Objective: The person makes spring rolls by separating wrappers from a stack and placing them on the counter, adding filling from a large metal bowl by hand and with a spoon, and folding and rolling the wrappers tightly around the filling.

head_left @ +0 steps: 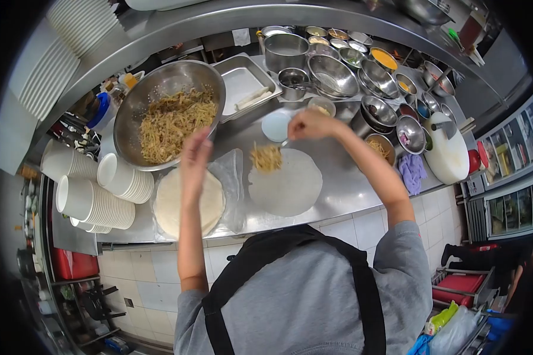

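Note:
My right hand (310, 125) is closed on the handle of a spoon. Shredded filling (266, 158) is heaped on that spoon, above the upper left edge of a thin round wrapper (287, 188) on the steel counter. My left hand (196, 149), blurred, is raised near the rim of a large steel colander (124, 127) holding more shredded filling (169, 127). What its fingers hold, if anything, cannot be made out. Below it lies a stack of round wrappers (186, 204) on plastic sheeting (232, 195). A pale blue round dish (276, 126) sits beyond the single wrapper.
Stacked white tubs (92, 201) stand at the left. A metal tray (243, 86) lies behind, with many steel bowls (333, 76) to its right. A purple cloth (412, 173) and a white container (447, 154) are at the right. An overhead shelf (231, 21) crosses the back.

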A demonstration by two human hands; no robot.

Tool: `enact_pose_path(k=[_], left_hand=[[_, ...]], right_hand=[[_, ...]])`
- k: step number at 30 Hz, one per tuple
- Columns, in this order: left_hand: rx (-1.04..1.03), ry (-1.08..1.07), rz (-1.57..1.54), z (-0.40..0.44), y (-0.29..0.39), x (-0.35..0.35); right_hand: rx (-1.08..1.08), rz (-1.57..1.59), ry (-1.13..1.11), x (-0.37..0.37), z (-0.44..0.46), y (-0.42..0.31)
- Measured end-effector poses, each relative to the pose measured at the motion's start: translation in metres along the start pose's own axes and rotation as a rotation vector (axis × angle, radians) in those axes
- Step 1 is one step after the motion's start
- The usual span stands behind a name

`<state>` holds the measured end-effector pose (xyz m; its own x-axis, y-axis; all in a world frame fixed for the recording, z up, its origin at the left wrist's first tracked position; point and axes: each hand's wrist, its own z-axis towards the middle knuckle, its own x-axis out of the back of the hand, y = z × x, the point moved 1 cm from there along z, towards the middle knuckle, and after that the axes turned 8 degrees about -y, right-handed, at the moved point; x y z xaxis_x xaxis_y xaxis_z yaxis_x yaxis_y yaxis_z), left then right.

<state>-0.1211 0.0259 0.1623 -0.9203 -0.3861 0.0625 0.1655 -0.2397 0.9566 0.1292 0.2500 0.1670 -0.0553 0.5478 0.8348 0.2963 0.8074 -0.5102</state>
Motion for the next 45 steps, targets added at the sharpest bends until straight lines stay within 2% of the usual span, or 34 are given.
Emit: enact_pose_path(k=[2, 4, 6, 8, 9, 12, 15, 21, 27, 30, 33, 36, 39, 42, 45], left_hand=[[-0.07, -0.149, 0.203, -0.012, -0.029, -0.028], [-0.199, -0.2, 0.555, -0.027, -0.055, -0.058], [-0.133, -0.362, 0.64, -0.037, -0.086, -0.08], [-0.152, -0.454, 0.677, -0.045, -0.109, -0.099], [-0.161, -0.501, 0.695, -0.048, -0.113, -0.107], [-0.144, -0.581, 0.748, -0.055, -0.122, -0.12], [-0.205, -0.525, 0.804, -0.054, -0.119, -0.119], [-0.11, -0.572, 0.889, -0.058, -0.13, -0.108], [-0.074, -0.519, 0.783, -0.061, -0.117, -0.097], [-0.081, -0.541, 0.799, -0.068, -0.117, -0.101], [-0.059, -0.518, 0.738, -0.065, -0.117, -0.097], [-0.148, -0.438, 0.691, -0.057, -0.106, -0.083], [-0.096, -0.39, 0.682, -0.053, -0.076, -0.063], [-0.07, -0.324, 0.651, -0.053, -0.033, -0.034], [-0.128, -0.132, 0.639, -0.043, 0.005, 0.016]], right_hand=[[-0.067, 0.005, 0.031, -0.039, -0.01, 0.007], [-0.139, -0.175, 0.005, -0.069, -0.017, 0.001], [-0.193, -0.371, -0.018, -0.092, -0.017, -0.004], [-0.232, -0.579, -0.039, -0.112, -0.012, -0.009], [-0.171, -0.627, 0.022, -0.115, -0.012, -0.017], [-0.202, -0.713, 0.06, -0.118, -0.009, -0.043], [-0.266, -0.762, 0.013, -0.105, -0.006, -0.076], [-0.301, -0.994, -0.04, -0.095, -0.003, -0.091], [-0.209, -0.989, 0.131, -0.098, -0.023, -0.07], [-0.197, -0.859, 0.31, -0.088, -0.033, -0.061], [-0.238, -0.828, 0.316, -0.091, -0.041, -0.047], [-0.497, -0.622, 0.127, -0.07, -0.051, -0.019], [-0.427, -0.259, 0.039, -0.036, -0.071, 0.001], [-0.367, 0.263, -0.053, -0.012, -0.069, 0.034], [-0.012, 0.499, 0.058, 0.02, -0.038, 0.015]])
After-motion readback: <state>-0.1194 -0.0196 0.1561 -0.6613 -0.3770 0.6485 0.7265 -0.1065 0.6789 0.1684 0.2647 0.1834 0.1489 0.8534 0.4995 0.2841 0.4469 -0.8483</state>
